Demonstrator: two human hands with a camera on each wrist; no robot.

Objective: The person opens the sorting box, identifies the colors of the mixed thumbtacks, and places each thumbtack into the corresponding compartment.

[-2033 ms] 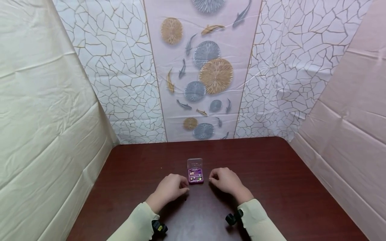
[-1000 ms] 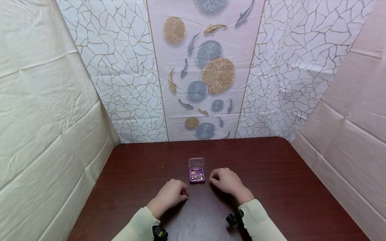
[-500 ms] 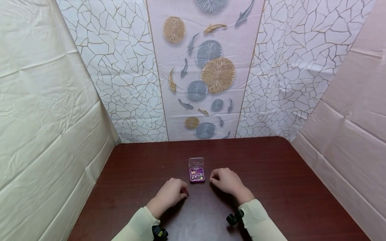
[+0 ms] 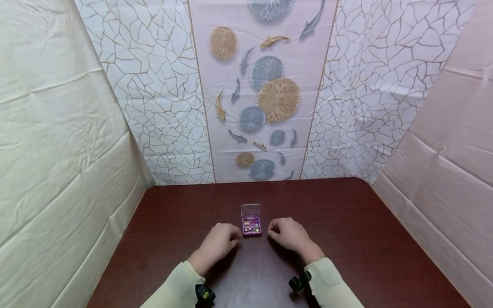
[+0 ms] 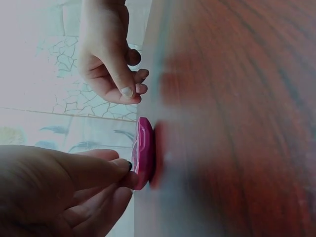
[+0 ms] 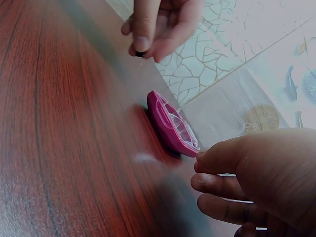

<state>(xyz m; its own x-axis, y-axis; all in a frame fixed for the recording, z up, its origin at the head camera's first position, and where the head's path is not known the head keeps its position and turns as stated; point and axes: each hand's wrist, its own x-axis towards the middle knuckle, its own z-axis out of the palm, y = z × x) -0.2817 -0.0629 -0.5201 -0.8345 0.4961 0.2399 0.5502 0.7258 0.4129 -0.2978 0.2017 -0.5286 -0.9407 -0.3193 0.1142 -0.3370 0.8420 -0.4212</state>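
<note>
A small purple pill box (image 4: 252,234) sits on the table between both hands, its clear lid (image 4: 250,210) raised at the back. Several small pale and coloured pieces lie in its compartments. Close by its left side, my left hand (image 4: 218,242) pinches a tiny black piece (image 5: 130,166) between thumb and finger; the same piece shows dark under the thumb in the right wrist view. What kind of piece it is, I cannot tell. My right hand (image 4: 289,233) rests just right of the box, fingers loosely curled and holding nothing. In the right wrist view its thumb overlaps the box's near corner.
The dark red-brown table (image 4: 346,256) reaches back to a patterned cloth wall (image 4: 250,85). Pale cloth hangs along the left and right sides. A black wrist camera (image 4: 299,281) is strapped over each sleeve. A tiny white speck (image 4: 208,215) lies left of the box.
Over the last half second my left hand has moved forward from the near table to the box's left side, with the black piece. The right hand and the box stay in place.
</note>
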